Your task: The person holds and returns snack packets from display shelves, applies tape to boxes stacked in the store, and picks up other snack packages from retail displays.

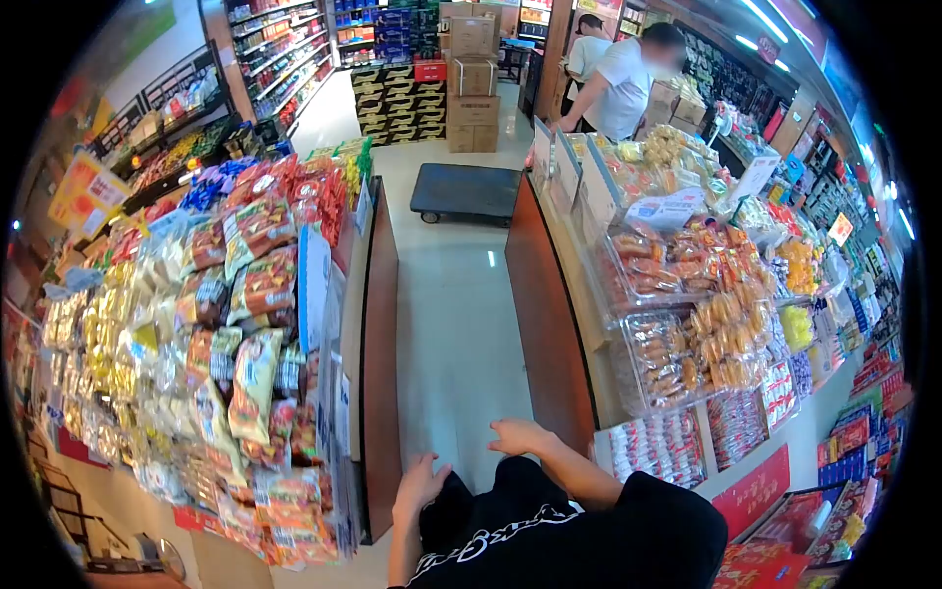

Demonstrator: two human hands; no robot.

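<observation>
My left hand (422, 481) hangs low in front of me, beside the dark side panel (381, 393) of the left display stand. Its fingers are loosely apart and hold nothing I can see. Out ahead of my body, my right hand (520, 436) is near the brown panel (549, 314) of the right stand, loosely open and apart from the goods. Bagged snacks (257, 378) in printed packs are piled on the left stand. Across the aisle, clear trays hold packaged bread rolls (731, 339) and red-wrapped snacks (653, 257).
A tiled aisle (456, 344) runs between the stands. At its far end sits a flat black trolley (466, 188), with stacked cardboard boxes (473, 98) behind it. Two people, one in a white shirt (618, 93), stand beyond the right stand. Stocked shelves (280, 59) line the back left.
</observation>
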